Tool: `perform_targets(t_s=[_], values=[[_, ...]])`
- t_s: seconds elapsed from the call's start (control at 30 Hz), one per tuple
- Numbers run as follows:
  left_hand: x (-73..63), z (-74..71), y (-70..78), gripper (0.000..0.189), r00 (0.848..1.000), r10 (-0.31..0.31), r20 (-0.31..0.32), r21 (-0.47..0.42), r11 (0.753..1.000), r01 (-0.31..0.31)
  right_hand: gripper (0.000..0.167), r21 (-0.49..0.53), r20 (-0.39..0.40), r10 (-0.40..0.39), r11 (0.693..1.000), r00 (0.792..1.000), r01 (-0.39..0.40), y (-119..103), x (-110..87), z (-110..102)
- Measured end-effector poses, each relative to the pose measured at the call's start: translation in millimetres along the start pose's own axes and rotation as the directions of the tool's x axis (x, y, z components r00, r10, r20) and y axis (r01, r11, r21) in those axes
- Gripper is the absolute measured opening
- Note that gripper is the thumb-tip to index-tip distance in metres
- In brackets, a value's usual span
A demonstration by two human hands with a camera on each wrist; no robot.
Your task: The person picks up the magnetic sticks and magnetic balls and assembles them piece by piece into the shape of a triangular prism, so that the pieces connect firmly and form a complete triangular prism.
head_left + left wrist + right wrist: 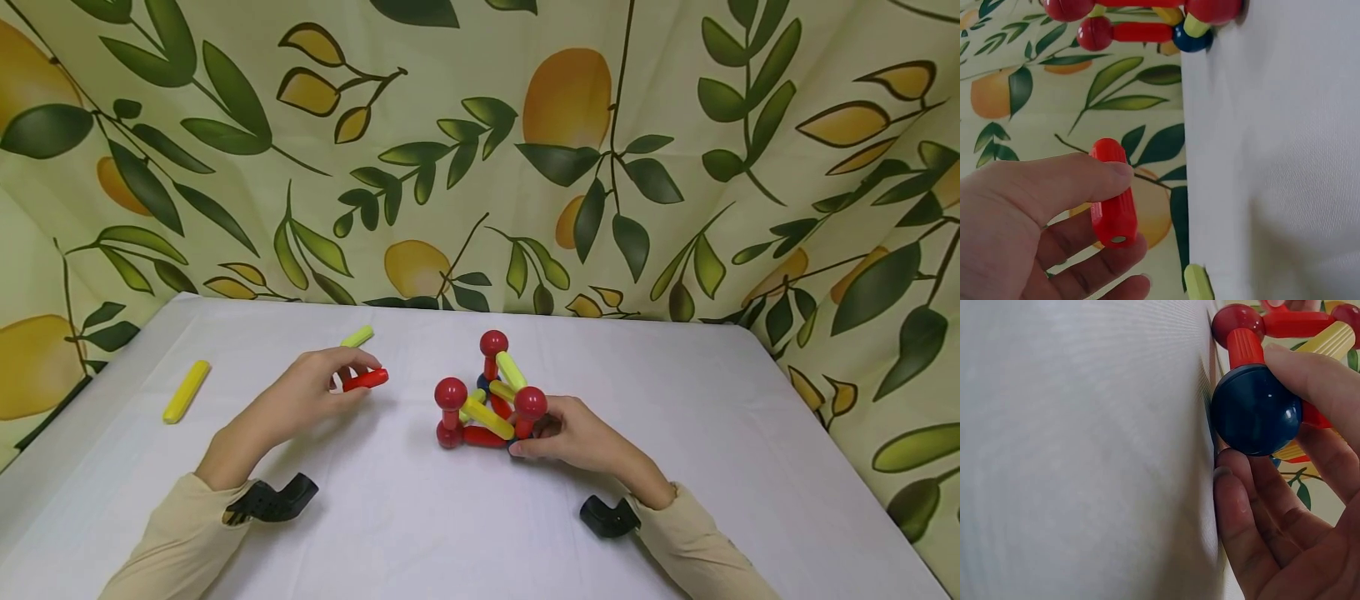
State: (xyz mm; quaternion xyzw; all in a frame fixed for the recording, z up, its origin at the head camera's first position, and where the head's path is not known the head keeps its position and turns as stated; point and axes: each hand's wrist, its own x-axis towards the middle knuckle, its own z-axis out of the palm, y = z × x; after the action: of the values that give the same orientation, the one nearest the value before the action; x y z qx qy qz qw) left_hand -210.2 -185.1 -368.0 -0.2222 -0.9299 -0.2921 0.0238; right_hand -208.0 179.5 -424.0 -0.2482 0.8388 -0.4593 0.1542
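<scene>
My left hand [296,400] pinches a short red magnetic rod [366,380] between thumb and fingers, held above the table. In the left wrist view, a small metal disc shows in the end of the red rod [1110,209]. Right of it stands a frame of rods and balls, with red balls [451,393] on upright red rods and yellow rods [487,418] slanting between. My right hand [581,435] grips the frame's near right corner. There the right wrist view shows a dark blue ball [1254,412] against the thumb and fingers, low by the tabletop.
A yellow rod [186,392] lies at the left of the white table [420,533]. Beyond my left hand lies a yellow-green rod [358,336], partly hidden. A leaf-and-fruit patterned cloth [465,75] hangs behind the table.
</scene>
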Motion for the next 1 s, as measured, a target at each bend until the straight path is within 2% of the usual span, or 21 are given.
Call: perform_targets(t_s=[0.47,0.7,0.9,1.0], values=[[-1.3,7.6,17.1,0.030,0.992,0.068,-0.103,-0.028,0.997,-0.071,0.024,0.007,0.007,-0.008,1.000,1.000,0.008,-1,-0.4,0],[0.2,14.3,21.8,0.031,0.977,0.129,-0.170,-0.052,0.989,-0.140,0.021,0.028,0.016,0.004,1.000,1.000,-0.005,0,-0.5,0],[-0.6,17.3,28.4,0.031,0.966,0.154,-0.206,-0.032,0.986,-0.164,0.022,0.043,0.028,0.015,0.999,0.999,-0.016,1,-0.4,0],[0.5,18.5,33.7,0.030,0.952,0.181,-0.246,-0.022,0.981,-0.192,0.022,0.049,0.029,0.024,0.998,0.999,-0.025,0,-0.4,0]])
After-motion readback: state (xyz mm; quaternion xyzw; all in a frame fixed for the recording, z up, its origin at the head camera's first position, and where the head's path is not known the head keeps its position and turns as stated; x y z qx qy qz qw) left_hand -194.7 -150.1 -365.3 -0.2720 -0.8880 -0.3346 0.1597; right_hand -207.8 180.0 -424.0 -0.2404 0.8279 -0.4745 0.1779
